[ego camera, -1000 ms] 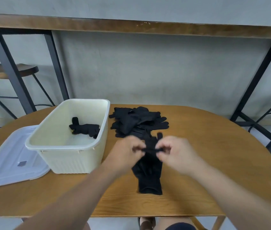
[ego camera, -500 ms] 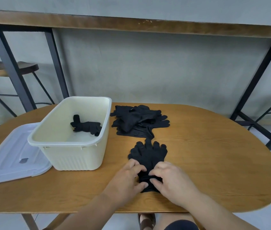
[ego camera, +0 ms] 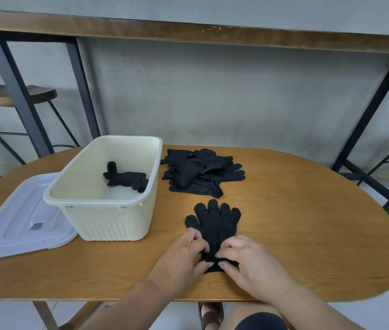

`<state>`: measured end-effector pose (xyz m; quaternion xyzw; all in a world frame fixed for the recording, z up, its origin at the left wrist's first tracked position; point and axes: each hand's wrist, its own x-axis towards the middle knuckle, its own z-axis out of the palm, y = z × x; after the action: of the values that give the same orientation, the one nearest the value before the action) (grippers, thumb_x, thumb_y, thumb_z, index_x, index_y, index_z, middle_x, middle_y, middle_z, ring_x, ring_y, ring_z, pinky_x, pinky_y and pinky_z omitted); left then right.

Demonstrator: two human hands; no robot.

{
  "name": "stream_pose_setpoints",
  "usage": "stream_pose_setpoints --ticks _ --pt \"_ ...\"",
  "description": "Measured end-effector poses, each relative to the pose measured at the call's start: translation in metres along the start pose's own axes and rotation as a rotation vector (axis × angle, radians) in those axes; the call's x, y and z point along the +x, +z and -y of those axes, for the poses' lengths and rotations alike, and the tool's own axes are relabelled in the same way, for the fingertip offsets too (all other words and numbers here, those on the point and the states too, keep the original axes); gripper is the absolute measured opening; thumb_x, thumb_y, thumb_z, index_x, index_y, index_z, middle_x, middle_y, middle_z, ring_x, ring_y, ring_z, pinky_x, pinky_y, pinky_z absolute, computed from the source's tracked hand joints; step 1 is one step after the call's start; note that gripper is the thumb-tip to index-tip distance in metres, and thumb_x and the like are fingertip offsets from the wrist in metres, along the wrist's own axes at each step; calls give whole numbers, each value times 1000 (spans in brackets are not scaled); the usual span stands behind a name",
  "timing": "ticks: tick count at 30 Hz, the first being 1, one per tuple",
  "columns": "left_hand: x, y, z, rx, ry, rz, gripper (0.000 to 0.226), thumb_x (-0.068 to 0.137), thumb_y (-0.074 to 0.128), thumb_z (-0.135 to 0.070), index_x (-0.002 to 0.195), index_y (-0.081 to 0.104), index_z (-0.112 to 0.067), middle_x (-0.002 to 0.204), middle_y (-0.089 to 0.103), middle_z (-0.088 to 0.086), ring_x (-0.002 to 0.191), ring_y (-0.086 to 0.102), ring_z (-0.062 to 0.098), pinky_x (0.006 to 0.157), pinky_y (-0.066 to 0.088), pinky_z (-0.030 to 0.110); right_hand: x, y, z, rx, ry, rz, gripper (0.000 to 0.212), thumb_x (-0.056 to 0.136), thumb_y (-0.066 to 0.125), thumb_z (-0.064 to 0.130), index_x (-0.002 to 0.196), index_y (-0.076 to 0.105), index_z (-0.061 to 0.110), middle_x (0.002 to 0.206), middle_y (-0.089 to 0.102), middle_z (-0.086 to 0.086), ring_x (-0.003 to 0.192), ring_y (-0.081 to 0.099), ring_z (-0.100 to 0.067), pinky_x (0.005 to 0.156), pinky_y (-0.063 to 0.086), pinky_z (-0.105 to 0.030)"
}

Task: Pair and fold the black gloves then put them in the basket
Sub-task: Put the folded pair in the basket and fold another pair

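Presently, item by item:

Surroundings: cream plastic basket (ego camera: 107,208), rectangular with ribbed walls, stands left of and beyond the fingers; just past its far left side a translucent white lid (ego camera: 19,225) lies flat on the worktop (ego camera: 308,234).
Loose stock: pile of black gloves (ego camera: 200,173), heaped unevenly, lies straight beyond the fingers, beside the basket's right wall and apart from the pair in hand.
Stored stock: one folded glove bundle (ego camera: 126,178) rests on the basket floor.
Obstructions: both hands cover the cuff end of the paired gloves; nothing lies between the fingers and the basket.
Task item: paired black gloves (ego camera: 215,222), one stacked on the other, lie flat on the worktop with glove tips pointing away from the person; the cuff end sits under the fingers and is bunched into a small fold.
Left hand (ego camera: 181,258): fingers curled, pinching the cuff from the left.
Right hand (ego camera: 250,263): fingers (ego camera: 224,252) curled, pinching the cuff from the right, close to the left hand.
Materials: gloves matt black knit fabric, soft and limp; worktop smooth wood veneer, oval with rounded ends.
Background: grey wall, high wooden counter (ego camera: 188,32) on black metal legs, wooden stools (ego camera: 10,94) far left.
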<state>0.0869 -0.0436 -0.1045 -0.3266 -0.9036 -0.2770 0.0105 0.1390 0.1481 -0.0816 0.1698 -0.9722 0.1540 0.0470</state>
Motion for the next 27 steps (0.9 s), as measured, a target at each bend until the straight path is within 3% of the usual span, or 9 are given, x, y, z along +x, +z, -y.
stream_pose_setpoints --ticks 6,9,11,14,17,22,25,27 --pt "-2 -9 7 -45 40 -37 20 88 50 -21 102 64 -25 108 41 -20 88 50 0 76 43 12 0 -2 5 42 30 27 42 93 50 51 129 61 33 121 52 21 115 43 3 95 41 -18" --pt "7 -11 16 25 21 -165 19 93 49 -17 97 67 -23 103 50 -17 93 50 0 82 45 15 -1 -3 5 64 38 16 39 95 48 51 126 64 34 120 54 23 114 42 5 94 38 -15" --pt "17 -13 16 50 7 -197 20 97 50 -23 106 67 -24 107 53 -17 100 46 -1 89 43 16 -1 -3 5 67 46 11 37 96 46 50 123 66 34 118 54 24 113 42 5 94 37 -13" --pt "29 -12 16 133 2 -83 38 95 49 -46 127 57 -28 123 48 -17 113 39 2 101 38 22 1 -4 6 66 52 19 36 96 46 50 120 67 35 115 55 24 111 43 4 93 38 -14" --pt "30 -9 17 229 -8 17 50 93 45 -57 134 50 -30 130 44 -16 117 37 6 105 35 26 2 -5 4 82 69 40 31 97 47 45 114 71 35 111 56 24 109 44 4 92 40 -17" --pt "26 -14 11 165 86 -58 39 90 56 -52 122 60 -30 119 47 -18 106 39 2 95 36 19 3 -6 -4 147 132 46 24 95 57 40 112 72 34 115 55 27 110 44 8 93 33 -12" --pt "17 -15 0 58 128 30 26 91 58 -45 109 69 -29 108 54 -19 100 42 0 88 38 17 4 -9 -6 190 159 76 26 91 61 40 115 71 33 119 55 29 116 45 5 97 32 -14" --pt "12 -14 -3 9 116 109 32 90 58 -50 111 68 -30 110 55 -19 102 44 -2 91 37 17 3 -11 -7 169 142 113 34 88 63 39 121 67 33 125 53 27 120 41 4 102 30 -16"
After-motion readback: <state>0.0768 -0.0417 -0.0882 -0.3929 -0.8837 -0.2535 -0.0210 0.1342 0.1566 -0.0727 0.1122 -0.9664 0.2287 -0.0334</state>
